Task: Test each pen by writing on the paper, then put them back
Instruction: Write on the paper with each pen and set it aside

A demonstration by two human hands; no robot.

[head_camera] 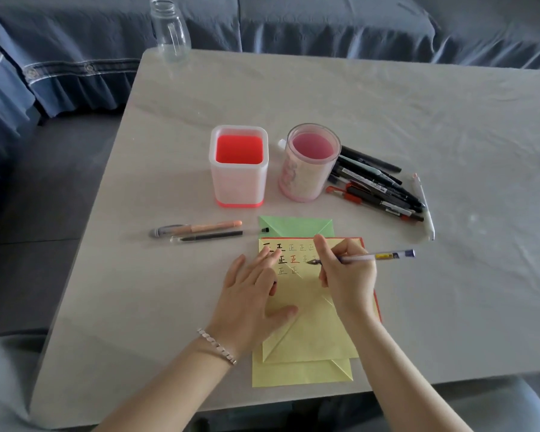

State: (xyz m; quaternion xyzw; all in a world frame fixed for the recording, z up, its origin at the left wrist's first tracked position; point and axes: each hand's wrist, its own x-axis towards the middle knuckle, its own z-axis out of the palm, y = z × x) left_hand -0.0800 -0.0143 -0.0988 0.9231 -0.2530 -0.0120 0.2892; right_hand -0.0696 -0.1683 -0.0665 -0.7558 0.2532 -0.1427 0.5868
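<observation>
Pen in right hand

Soft even daylight, faint shadows, slight blur, wide-angle edge distortion

A pale grey table fills the middle. A blue-covered sofa runs from nine to one o'clock. Grey floor shows at nine.

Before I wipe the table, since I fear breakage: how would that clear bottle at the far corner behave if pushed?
The clear bottle looks empty, so probably light and easy to slide. It stands tall and narrow at the table edge, so a push might tip it off. Being round, it would likely roll once down.
</observation>
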